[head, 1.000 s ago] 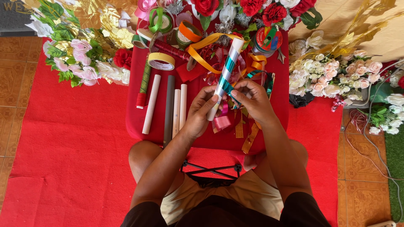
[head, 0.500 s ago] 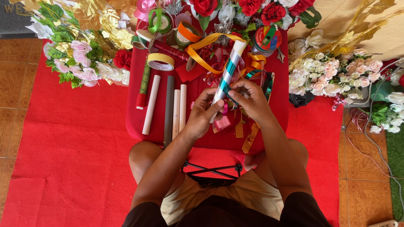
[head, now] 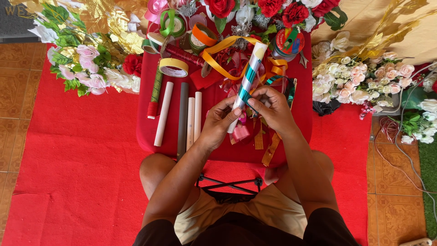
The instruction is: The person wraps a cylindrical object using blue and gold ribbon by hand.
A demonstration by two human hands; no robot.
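Observation:
I sit at a low red table. My left hand grips the lower part of a white tube that is partly wound with teal ribbon and points up and away from me. My right hand pinches the teal ribbon against the tube just beside the left fingers. An orange ribbon loops behind the tube.
Several plain white and grey tubes lie side by side at the table's left. Tape rolls and ribbon spools crowd the far edge. Artificial flowers lie at left, right and back. A red mat covers the floor.
The tube has stayed tilted in the same place. My fingers have shifted slightly along it, working the teal ribbon at its lower part.

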